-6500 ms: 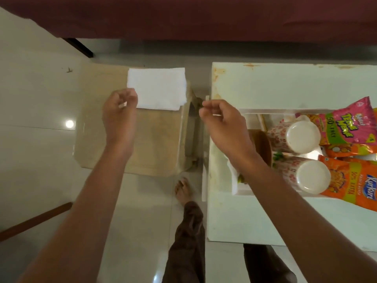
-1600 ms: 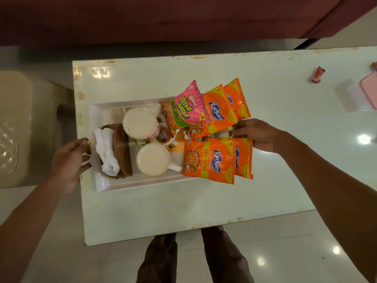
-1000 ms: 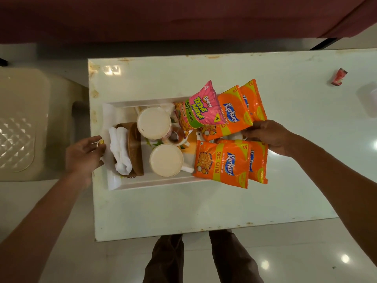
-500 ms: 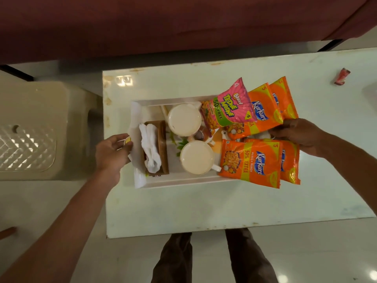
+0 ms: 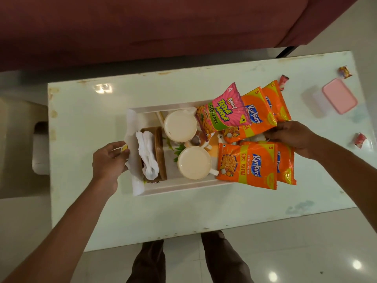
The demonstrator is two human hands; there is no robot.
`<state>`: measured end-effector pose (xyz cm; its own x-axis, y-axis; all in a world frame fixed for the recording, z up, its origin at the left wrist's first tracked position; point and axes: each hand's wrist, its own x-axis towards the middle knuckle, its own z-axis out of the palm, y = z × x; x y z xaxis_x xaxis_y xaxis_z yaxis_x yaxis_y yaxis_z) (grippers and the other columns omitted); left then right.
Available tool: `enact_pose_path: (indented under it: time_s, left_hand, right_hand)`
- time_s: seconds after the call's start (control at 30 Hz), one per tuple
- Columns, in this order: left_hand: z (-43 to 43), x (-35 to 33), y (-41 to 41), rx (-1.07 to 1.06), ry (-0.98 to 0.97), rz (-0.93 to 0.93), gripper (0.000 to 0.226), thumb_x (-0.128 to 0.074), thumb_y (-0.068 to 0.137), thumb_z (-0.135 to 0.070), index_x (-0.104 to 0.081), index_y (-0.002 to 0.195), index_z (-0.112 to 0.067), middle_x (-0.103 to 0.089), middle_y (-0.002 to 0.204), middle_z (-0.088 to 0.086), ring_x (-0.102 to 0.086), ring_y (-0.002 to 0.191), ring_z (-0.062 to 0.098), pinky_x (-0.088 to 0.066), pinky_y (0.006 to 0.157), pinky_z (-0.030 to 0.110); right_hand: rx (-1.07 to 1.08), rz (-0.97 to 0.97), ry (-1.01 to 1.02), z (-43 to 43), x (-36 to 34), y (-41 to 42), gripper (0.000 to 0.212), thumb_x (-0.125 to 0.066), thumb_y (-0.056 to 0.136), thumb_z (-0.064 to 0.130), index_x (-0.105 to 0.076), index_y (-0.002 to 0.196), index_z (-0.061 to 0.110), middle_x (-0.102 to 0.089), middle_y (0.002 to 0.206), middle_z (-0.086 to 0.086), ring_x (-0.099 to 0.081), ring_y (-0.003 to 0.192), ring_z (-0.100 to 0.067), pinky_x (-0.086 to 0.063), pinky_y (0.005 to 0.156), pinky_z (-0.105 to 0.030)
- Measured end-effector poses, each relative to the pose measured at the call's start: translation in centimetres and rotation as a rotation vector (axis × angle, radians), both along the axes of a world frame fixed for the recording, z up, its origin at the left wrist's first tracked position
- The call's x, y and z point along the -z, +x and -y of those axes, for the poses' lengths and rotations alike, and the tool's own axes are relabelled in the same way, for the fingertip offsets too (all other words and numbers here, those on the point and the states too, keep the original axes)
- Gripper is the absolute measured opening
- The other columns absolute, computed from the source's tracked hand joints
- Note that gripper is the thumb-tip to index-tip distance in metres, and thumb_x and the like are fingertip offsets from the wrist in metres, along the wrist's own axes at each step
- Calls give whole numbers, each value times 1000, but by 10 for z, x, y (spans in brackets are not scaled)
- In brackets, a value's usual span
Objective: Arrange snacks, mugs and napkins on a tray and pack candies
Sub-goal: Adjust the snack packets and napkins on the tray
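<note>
A white tray [image 5: 175, 187] rests on the white table [image 5: 102, 123]. My left hand [image 5: 109, 160] grips its left end and my right hand [image 5: 291, 137] grips its right end, partly under the packets. On the tray stand two lidded mugs [image 5: 180, 126] [image 5: 194, 162], a brown napkin holder [image 5: 159, 152] with white napkins [image 5: 148, 156], a pink snack packet [image 5: 221, 114] and several orange snack packets [image 5: 246, 163]. Loose wrapped candies [image 5: 284, 81] [image 5: 345, 71] [image 5: 360, 140] lie at the table's right end beside a pink-lidded box [image 5: 339, 98].
A dark red sofa [image 5: 163, 27] runs along the far side of the table. A beige plastic stool [image 5: 18, 150] stands to the left. My legs [image 5: 183, 260] are at the table's near edge, on a glossy tiled floor.
With both hands at its ends, the tray has shifted right from the table's left edge toward the middle. The pink-lidded box and more candies have come into view at right.
</note>
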<state>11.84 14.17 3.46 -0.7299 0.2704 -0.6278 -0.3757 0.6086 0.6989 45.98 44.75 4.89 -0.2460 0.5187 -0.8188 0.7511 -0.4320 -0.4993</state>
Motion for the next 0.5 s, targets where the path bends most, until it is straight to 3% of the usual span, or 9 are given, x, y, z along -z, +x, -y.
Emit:
enact_pose_path:
  time_s: [0.13,0.5]
  left_hand:
    - [-19,6,25,-5,-3,13,27,-68,91,-2,-69,116,-13,-71,88,0,-64,72,13,-55,65,29]
    - [-53,20,56,12,-31,-7,29,-69,91,-4,-69,118,-14,-72,105,9,-65,78,16,-55,66,28]
  right_hand:
    - [7,11,-9,-20,5,25,37,-69,90,20,-63,126,19,-69,121,-8,-68,104,-36,-50,95,-60]
    - [30,36,-31,-46,20,63,37,-72,87,24,-64,123,21,-71,117,-6,-70,101,-34,-51,93,-59]
